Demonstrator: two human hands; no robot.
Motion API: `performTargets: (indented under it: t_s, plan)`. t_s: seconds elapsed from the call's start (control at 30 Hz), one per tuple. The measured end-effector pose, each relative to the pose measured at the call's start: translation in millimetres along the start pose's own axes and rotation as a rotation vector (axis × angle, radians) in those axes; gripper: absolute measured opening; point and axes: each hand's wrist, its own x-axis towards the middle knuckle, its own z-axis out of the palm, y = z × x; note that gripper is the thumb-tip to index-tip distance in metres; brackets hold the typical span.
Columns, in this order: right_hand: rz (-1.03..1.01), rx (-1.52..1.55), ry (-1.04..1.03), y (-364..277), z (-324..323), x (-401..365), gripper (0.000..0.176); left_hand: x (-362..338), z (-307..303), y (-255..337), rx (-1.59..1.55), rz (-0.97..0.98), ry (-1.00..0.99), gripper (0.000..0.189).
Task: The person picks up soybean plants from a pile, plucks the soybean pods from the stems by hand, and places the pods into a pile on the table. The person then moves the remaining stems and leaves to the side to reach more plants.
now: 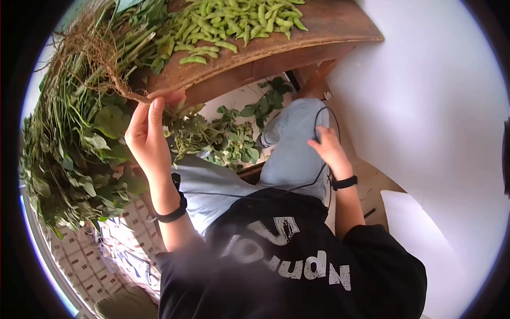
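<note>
My left hand [146, 127] is closed on the lower stem of an uprooted soybean plant [125, 90], thumb and fingers pinching it. Its brown, tangled roots fan out toward the upper left, and the leafy part lies partly hidden around and below my hand. A large heap of leafy stalks [69, 143] is piled to the left of it. My right hand [332, 151] is over my right knee, thumb apart from the fingers, with nothing seen in it. A thin black cable [325, 173] passes close to that hand and across my lap.
Many green soybean pods [228, 24] lie on the brown wooden table [329, 24] ahead. Loose leaves and stalks [234, 135] are on the floor between my legs and the table. A white wall [425, 106] stands at right, and a checked cloth [79, 260] lies at lower left.
</note>
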Motion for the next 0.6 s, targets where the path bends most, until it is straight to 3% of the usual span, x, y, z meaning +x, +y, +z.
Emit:
performTargets:
  t_s: [0.1,0.17,0.23,0.3,0.37,0.43,0.6]
  plan:
    - [-0.125,-0.1,0.092,-17.2,28.2,7.4,0.029,-2.6,-4.7,-2.8,0.025,-0.02,0.046,0.023]
    - [-0.154,-0.239,0.283,-73.6,-4.4,4.7,0.016,-2.0,-8.7,4.7,0.044,-0.002,0.064,0.024]
    - [-0.304,-0.094,0.462,-119.8,-37.0,1.9,0.02,-2.0,-9.0,11.7,0.012,0.01,0.056,0.025]
    - [-0.554,0.216,0.481,-158.8,-58.4,3.5,0.024,-3.0,-7.2,17.1,-0.039,-0.017,0.043,0.027]
    - [-0.747,0.611,0.299,-201.5,-77.3,-0.4,0.033,-4.4,-5.7,21.6,-0.028,-0.014,0.026,0.026]
    - [-1.036,0.426,0.382,-233.3,-83.5,6.8,0.044,-6.4,-0.9,24.9,-0.067,-0.007,0.016,0.025]
    - [-1.124,0.431,0.322,-266.7,-74.3,13.8,0.023,-6.3,-1.8,32.8,-0.172,0.043,0.018,0.024]
